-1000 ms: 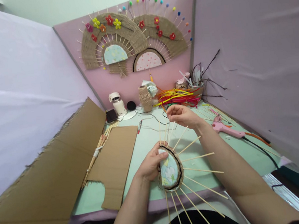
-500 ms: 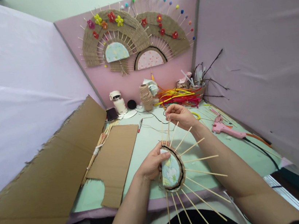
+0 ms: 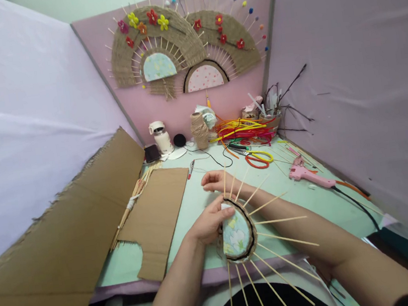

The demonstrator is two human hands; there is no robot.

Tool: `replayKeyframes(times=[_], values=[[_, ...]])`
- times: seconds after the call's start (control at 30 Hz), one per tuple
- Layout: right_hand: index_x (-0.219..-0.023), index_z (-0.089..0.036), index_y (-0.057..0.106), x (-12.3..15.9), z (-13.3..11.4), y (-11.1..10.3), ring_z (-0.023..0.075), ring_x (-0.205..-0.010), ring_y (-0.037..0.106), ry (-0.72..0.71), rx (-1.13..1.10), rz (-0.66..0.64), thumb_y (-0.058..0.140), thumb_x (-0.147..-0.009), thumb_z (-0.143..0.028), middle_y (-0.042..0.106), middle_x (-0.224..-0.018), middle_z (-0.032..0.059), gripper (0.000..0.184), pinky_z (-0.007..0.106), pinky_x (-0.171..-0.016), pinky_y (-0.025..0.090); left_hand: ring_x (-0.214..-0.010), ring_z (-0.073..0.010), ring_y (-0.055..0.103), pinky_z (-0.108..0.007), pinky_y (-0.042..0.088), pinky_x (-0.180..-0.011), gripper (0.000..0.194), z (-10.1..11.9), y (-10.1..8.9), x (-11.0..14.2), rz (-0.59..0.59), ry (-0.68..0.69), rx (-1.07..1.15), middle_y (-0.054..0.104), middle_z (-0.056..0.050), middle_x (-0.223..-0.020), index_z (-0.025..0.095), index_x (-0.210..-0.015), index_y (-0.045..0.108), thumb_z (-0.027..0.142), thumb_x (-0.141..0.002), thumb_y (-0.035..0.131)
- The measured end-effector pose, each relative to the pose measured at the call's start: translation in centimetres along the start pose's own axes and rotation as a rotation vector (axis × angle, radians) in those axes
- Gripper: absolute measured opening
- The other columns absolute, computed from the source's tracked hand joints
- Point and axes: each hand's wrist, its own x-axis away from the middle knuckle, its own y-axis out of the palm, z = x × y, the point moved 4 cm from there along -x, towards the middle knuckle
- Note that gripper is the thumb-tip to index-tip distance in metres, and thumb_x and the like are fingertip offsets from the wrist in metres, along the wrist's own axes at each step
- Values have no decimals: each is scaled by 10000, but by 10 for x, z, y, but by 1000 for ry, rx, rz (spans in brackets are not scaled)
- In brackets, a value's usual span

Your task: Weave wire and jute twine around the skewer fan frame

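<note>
Our L hand (image 3: pixel 209 222) is clamped on the half-round fan piece (image 3: pixel 236 234), thumb on the flower-print front, other fingers mostly hidden behind. We've got it near the front edge of the worktop (image 3: pixel 187 205), straight side L, curve R. Black trim (image 3: pixel 252 229) follows the curve, & thin sticks (image 3: pixel 280 220) radiate from it up, R & down twd our lap. Our R hand (image 3: pixel 218 181) is just beyond the L one, behind the top sticks, fingers curled; we can't tell if the tips are apart or pinched tog. on thread.

L of us: cardboard sheet (image 3: pixel 152 215) w/ a stick bundle (image 3: pixel 129 210) alongside, plus a pen (image 3: pixel 191 169) nr its top R corner. Twd the back: white bottle (image 3: pixel 163 141), twine spool (image 3: pixel 199 132), red/yellow strips (image 3: pixel 238 131), scissors (image 3: pixel 259 166) in front of those. Pink glue gun (image 3: pixel 310 176) lies R of our forearm. Up on the pink panel (image 3: pixel 161 113) we see 2 big fans, incl. one w/ pom-pom tips.
</note>
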Motion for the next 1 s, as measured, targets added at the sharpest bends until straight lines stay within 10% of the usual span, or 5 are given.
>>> replayKeyframes(times=[0.67, 1.0], values=[[-726, -167, 590, 5, -20, -13, 50, -441, 405, -6, -132, 91, 734, -578, -231, 508, -518, -73, 217, 200, -438, 303, -845, -228, 680, -357, 493, -779, 306, 0, 14, -3, -57, 57, 305, 667, -70, -946, 212, -1026, 488, 324, -784, 637], [-792, -163, 614, 4, -33, -59, 47, -532, 488, 118, -362, 131, 814, -541, -218, 579, -660, -27, 326, 166, -448, 334, -906, -251, 669, -375, 503, -792, 296, 0, 11, -4, 24, 51, 232, 672, -82, -965, 184, -915, 499, 305, -732, 698]])
